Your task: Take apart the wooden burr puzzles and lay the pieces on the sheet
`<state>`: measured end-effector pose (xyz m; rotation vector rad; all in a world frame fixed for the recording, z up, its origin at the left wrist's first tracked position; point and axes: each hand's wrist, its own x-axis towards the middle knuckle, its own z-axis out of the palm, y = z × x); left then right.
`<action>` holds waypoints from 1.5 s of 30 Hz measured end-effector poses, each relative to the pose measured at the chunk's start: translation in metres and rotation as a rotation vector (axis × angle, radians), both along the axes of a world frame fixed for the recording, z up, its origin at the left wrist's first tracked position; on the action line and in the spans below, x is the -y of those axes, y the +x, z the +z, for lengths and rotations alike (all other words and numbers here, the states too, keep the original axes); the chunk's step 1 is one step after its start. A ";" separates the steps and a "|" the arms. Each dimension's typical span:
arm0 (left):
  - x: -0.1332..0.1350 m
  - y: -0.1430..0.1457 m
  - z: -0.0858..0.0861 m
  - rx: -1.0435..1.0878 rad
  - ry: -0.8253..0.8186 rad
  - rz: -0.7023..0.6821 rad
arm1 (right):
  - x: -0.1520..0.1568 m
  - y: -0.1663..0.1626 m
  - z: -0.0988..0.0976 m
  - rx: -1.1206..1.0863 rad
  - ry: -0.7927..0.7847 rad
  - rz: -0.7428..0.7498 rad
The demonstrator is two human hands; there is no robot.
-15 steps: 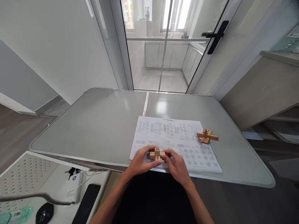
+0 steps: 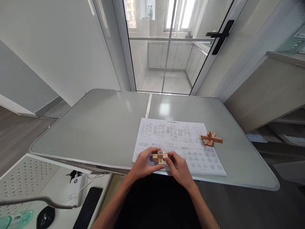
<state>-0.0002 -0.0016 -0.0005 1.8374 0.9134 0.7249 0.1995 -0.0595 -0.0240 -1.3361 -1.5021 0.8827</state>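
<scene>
Two hands on one wooden block assembly [image 2: 160, 154].
It sits between the fingers: the left hand [image 2: 143, 163] curls thumb and fingers round its left side, the right hand [image 2: 179, 168] pinches its right end. Best, I'd judge, to brace with the left and press gently with the right. Its top reads "2"; the sheet [image 2: 195, 136] beyond the fingers carries print too small to read.

Wooden puzzle [image 2: 160, 157]: ends partly covered by the fingertips of left hand [image 2: 143, 163] and right hand [image 2: 179, 166], underside out of sight, so contact with the paper sheet [image 2: 190, 135] cannot be told. Sheet's small print and diagrams too fine to read. Bottom edge crops phone [image 2: 88, 206], mouse [image 2: 45, 217] and green bottle [image 2: 21, 220], the bottle also running off left.
</scene>
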 end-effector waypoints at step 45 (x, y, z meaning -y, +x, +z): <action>-0.008 -0.007 0.004 0.116 -0.140 -0.162 | -0.010 0.011 0.013 0.018 -0.031 0.307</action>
